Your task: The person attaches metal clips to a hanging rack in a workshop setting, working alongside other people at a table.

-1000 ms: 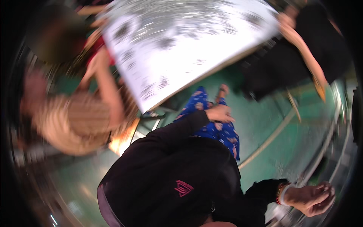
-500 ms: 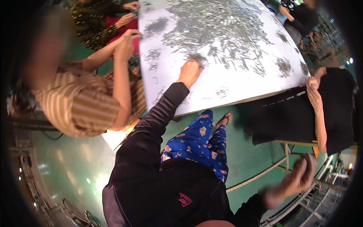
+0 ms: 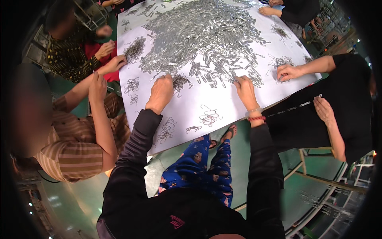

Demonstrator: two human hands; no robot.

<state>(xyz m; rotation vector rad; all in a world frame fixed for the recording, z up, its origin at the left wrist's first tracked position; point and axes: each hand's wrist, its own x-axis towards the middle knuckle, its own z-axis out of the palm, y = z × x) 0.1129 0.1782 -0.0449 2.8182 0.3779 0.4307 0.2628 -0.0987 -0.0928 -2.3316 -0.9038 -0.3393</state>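
On the white-covered table (image 3: 187, 111) lies a wide heap of flat silver metal links (image 3: 203, 32). My left hand (image 3: 160, 94) is closed, its fingertips at a small pile of dark wire hooks (image 3: 181, 82); what it grips, if anything, is hidden. At the heap's near edge my right hand (image 3: 246, 92) has its fingers bent together among the loose links. Whatever sits between those fingertips is too small to make out. Nearer to me are further groups of wire hooks (image 3: 209, 117), and more hooks (image 3: 165, 130) lie toward the left edge.
A co-worker in a striped shirt (image 3: 75, 139) sits at the left, with another person (image 3: 69, 55) beyond. At the right, a person in black (image 3: 330, 95) has one hand at a hook pile (image 3: 283, 61) and the other by a chain of links (image 3: 298, 106). More people work at the far side.
My right hand has come from the lower right, off the table, up to the heap's edge. The whole view has shifted. My left hand stays by the dark hook pile.
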